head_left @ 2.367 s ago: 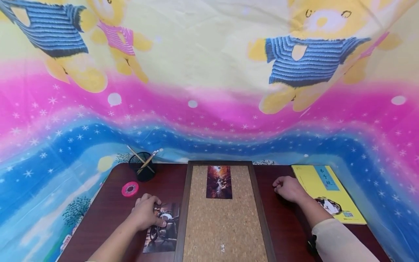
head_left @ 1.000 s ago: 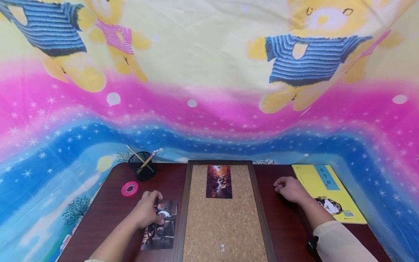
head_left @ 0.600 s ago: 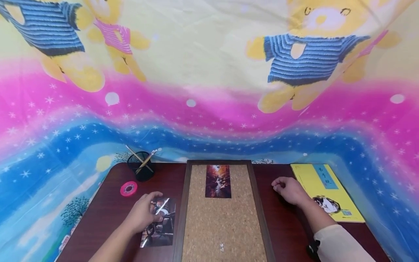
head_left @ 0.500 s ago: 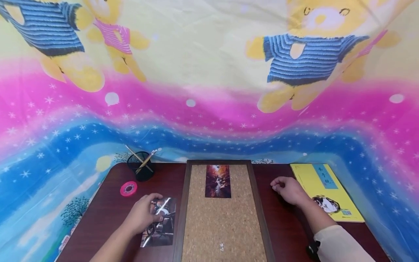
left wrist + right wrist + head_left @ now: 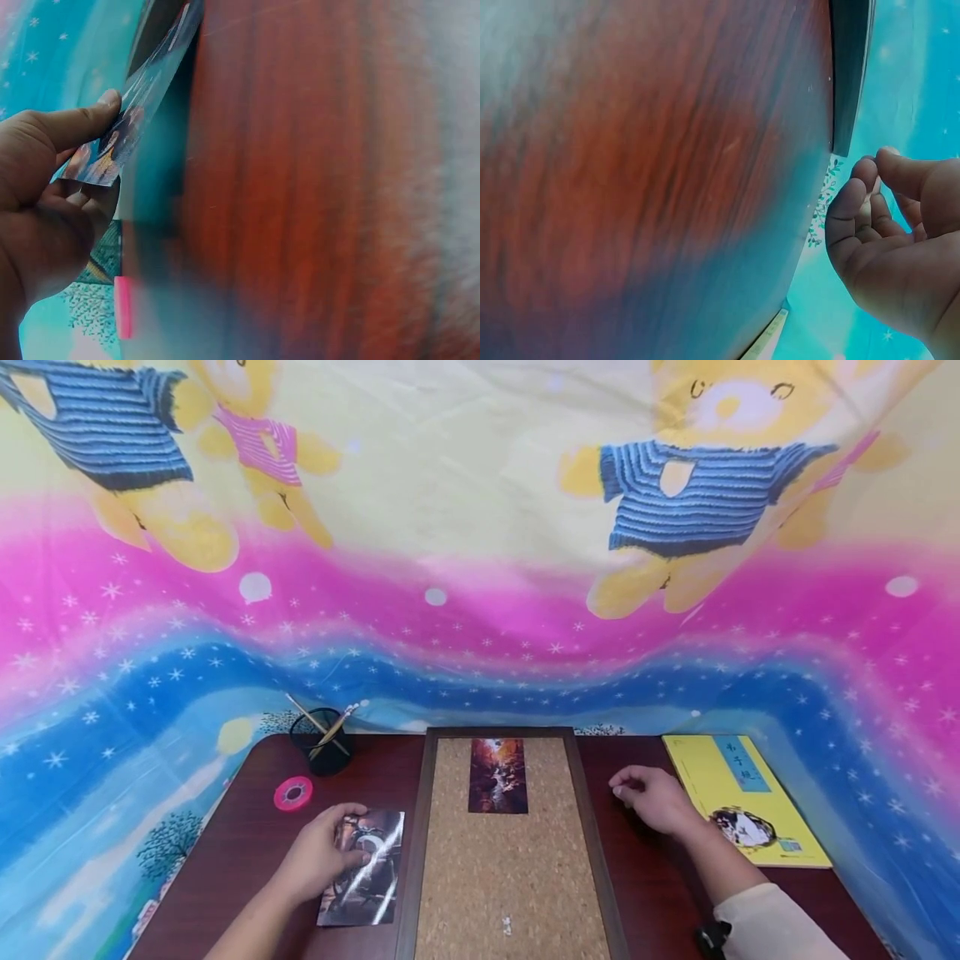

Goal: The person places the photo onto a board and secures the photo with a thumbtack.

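Observation:
A glossy photo print of a motorcycle (image 5: 369,887) is pinched at its left side by my left hand (image 5: 311,857). In the left wrist view, the thumb lies on one face of the print (image 5: 120,142), which is raised off the table there. A cork board (image 5: 510,868) in a dark wooden frame stands just right of it. Near the board's top is a second print, an autumn stream scene (image 5: 498,778). My right hand (image 5: 660,800) rests over the table right of the board, fingers loosely curled, holding nothing in the right wrist view.
A black mesh pen cup (image 5: 324,760) with several brushes stands at the back left. A pink ring-shaped roll (image 5: 282,795) lies in front of it. Beside my right forearm lies a yellow book (image 5: 787,814). Small white bits (image 5: 507,927) show low on the cork.
The motorcycle print has tilted up in my left hand, with glare now streaking across it. My right hand has shifted slightly left, and its fingers have loosened a little.

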